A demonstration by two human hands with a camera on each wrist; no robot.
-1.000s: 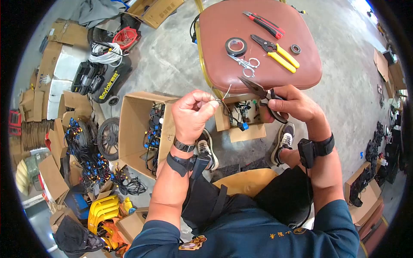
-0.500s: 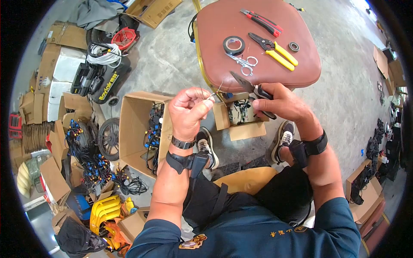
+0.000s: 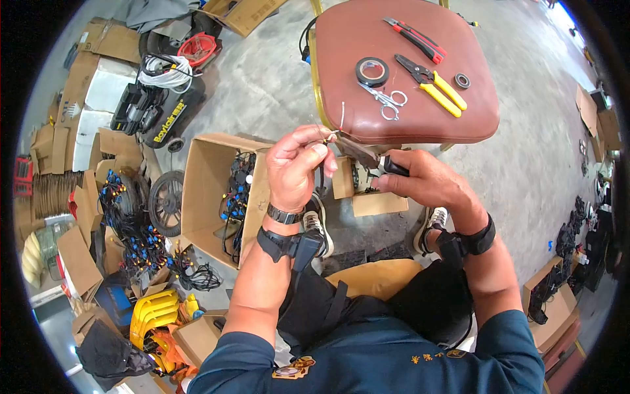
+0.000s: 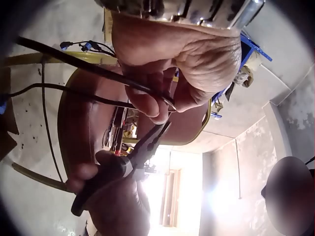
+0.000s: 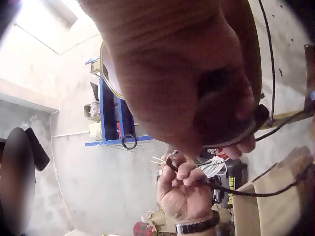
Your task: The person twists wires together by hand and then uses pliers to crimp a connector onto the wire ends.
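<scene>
My left hand (image 3: 298,167) pinches a black cable (image 4: 74,61) near its end, between thumb and fingers. Thin bare strands and a white-tipped wire (image 3: 342,115) stick out past the fingertips. In my right hand (image 3: 426,177) is a pair of long-nosed pliers (image 4: 142,151) with dark handles, gripped across the palm. Their tips point left and reach right up to the left fingertips, overlapping the wire ends in the head view. The right wrist view shows the right hand from close behind, hiding most of the pliers.
The brown chair seat (image 3: 348,33) ahead carries scissors (image 3: 388,102), black tape (image 3: 360,73), yellow-handled wire strippers (image 3: 449,98), a red-black utility knife (image 3: 420,43) and a small ring (image 3: 456,80). Below the hands stand a small carton (image 3: 380,204) and a larger box (image 3: 203,190) of cables.
The pliers have moved left and down from above the right hand until their tips meet the wire ends at the left hand. The left hand keeps its pinch, with small shifts.
</scene>
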